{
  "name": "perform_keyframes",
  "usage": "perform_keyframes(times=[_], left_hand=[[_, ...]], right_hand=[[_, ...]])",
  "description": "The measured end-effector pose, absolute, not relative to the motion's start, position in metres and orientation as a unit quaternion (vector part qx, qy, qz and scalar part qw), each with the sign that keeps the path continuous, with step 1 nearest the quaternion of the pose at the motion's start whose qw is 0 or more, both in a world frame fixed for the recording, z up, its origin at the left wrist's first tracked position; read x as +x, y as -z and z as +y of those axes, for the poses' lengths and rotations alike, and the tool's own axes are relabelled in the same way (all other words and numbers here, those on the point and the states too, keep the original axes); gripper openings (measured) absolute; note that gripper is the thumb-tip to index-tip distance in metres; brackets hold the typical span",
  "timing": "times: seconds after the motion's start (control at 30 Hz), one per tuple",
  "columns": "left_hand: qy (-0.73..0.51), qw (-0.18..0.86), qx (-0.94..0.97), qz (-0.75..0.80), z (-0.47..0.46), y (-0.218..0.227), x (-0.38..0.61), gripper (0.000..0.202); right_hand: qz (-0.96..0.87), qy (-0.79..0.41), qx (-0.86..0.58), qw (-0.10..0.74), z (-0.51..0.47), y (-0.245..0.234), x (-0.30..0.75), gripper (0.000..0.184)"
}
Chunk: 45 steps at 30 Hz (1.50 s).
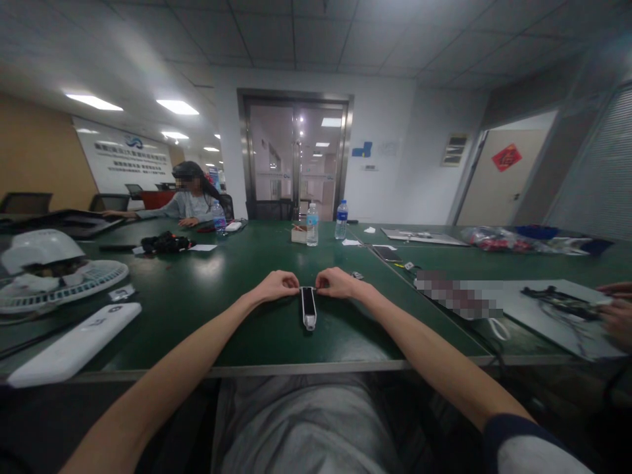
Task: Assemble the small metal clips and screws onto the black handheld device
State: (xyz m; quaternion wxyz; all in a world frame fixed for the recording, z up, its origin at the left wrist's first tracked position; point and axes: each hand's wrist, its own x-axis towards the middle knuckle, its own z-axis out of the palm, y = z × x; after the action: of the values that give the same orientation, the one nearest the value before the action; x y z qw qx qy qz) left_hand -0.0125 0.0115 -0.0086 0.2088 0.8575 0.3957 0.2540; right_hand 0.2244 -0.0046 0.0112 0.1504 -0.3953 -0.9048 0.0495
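Note:
A narrow black device with a white rim (pixel 309 307) lies lengthwise on the green table (pixel 237 276) in front of me. My left hand (pixel 277 286) is curled, its fingertips pinching the device's far end from the left. My right hand (pixel 336 282) is curled too and pinches the same end from the right. Both forearms stretch out over the table's near edge.
A white flat case (pixel 74 342) and a white fan (pixel 54 270) lie at the left. Two water bottles (pixel 312 224) stand at mid-table. A seated person (pixel 190 197) works at the far left. Another person's hand (pixel 617 313) rests by a grey mat (pixel 533 309) with parts at the right.

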Motion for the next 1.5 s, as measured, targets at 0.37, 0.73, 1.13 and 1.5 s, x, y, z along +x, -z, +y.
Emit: perform_keyframes(times=[0.37, 0.73, 1.13, 1.5], left_hand=[[-0.260, 0.188, 0.859, 0.399, 0.0074, 0.0069, -0.0102, 0.023], [-0.265, 0.184, 0.856, 0.403, 0.0056, 0.0068, -0.0078, 0.019], [-0.259, 0.191, 0.856, 0.405, 0.0019, 0.0034, -0.0072, 0.020], [-0.261, 0.200, 0.853, 0.405, 0.0033, 0.0050, -0.0087, 0.021]], right_hand=[[-0.903, -0.043, -0.400, 0.150, -0.0057, -0.0123, 0.2231, 0.012], [-0.907, -0.051, -0.387, 0.160, -0.0034, -0.0098, 0.2245, 0.015], [-0.913, -0.031, -0.370, 0.171, -0.0034, -0.0083, 0.2220, 0.017], [-0.912, -0.036, -0.369, 0.175, -0.0018, -0.0075, 0.2231, 0.015]])
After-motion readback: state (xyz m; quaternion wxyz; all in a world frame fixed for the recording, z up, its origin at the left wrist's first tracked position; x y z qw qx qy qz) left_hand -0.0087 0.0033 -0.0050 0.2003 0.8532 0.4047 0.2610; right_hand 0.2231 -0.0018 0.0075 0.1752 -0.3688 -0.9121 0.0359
